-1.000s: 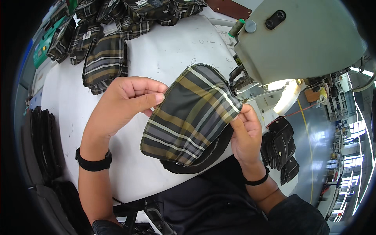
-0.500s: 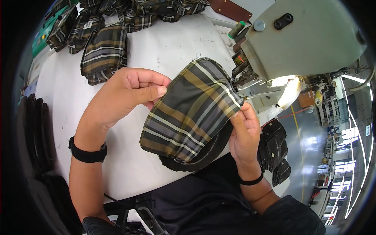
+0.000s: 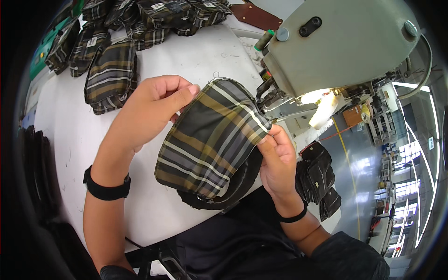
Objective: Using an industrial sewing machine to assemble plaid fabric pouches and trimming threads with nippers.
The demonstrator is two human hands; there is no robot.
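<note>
Plaid pouch (image 3: pixel 212 137) held over near edge of white table (image 3: pixel 74 140), just before sewing machine (image 3: pixel 345 44). Left hand (image 3: pixel 149 112) pinches its top rim; right hand (image 3: pixel 277 161) grips its right edge. Plaid pieces (image 3: pixel 112 74) heaped at far table edge. Grey factory floor (image 3: pixel 359 186) at right.

A pouch (image 3: pixel 212 140) is held above the table's (image 3: pixel 84 140) near edge, between the left hand (image 3: pixel 147 109) and right hand (image 3: pixel 277 161); the sewing machine (image 3: pixel 345 44) is set behind-right; more pouches (image 3: pixel 140 21) are piled behind-left.
</note>
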